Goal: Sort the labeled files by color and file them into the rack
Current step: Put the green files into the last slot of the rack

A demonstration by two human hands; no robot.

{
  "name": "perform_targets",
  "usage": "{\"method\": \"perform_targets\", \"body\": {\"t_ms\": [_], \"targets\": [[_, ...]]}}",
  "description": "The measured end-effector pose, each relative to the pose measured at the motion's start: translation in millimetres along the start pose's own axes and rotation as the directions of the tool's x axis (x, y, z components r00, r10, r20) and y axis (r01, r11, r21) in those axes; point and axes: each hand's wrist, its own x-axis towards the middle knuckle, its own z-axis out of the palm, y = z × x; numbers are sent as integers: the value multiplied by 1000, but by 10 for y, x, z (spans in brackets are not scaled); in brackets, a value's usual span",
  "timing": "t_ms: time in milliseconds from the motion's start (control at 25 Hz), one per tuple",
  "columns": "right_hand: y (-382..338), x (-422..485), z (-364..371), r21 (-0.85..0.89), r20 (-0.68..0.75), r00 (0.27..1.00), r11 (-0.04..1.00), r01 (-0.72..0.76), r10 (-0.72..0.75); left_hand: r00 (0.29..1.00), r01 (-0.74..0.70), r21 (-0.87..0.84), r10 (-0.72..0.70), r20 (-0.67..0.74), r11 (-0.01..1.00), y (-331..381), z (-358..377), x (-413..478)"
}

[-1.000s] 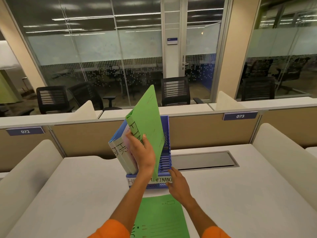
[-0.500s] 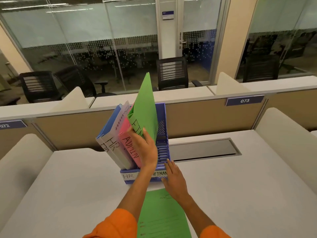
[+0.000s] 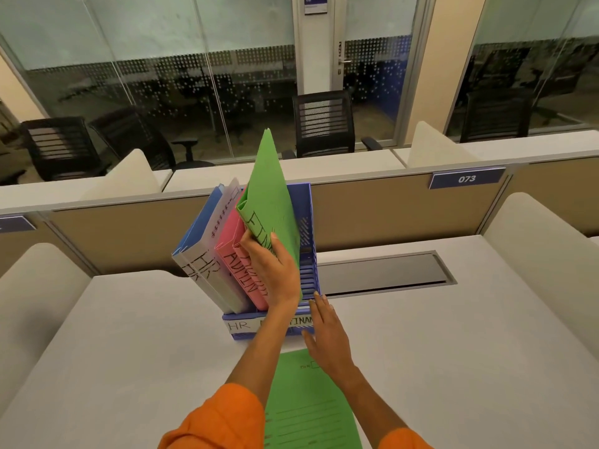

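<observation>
A blue file rack (image 3: pixel 309 222) stands mid-desk with a white label strip reading HR and FINAN on its front. Blue-and-white HR files (image 3: pixel 201 254) lean in its left part, and two pink ADMIN files (image 3: pixel 241 270) stand beside them. My left hand (image 3: pixel 274 270) grips the spine of a green FIN file (image 3: pixel 274 196), tilted upright in the rack's right slot. My right hand (image 3: pixel 325 335) rests flat with fingers apart against the rack's front right corner. A second green file (image 3: pixel 311 413) lies flat on the desk near me.
The white desk (image 3: pixel 129 351) has a grey cable hatch (image 3: pixel 382 273) behind the rack's right side. Tan partitions with a 073 tag (image 3: pixel 466 179) run along the back, with padded dividers left and right. Black office chairs stand beyond a glass wall.
My left hand has lowered the green FIN file down into the rack's right slot. The view tipped downward, showing the pink ADMIN files. My right hand stayed at the rack's front.
</observation>
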Motion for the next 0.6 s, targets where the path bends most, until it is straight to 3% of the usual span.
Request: {"method": "perform_targets", "body": {"t_ms": [600], "targets": [[31,9,5,5,28,1000,1000,-6,6,959,130,243,-184,217,961,-608,-93,-468]]}}
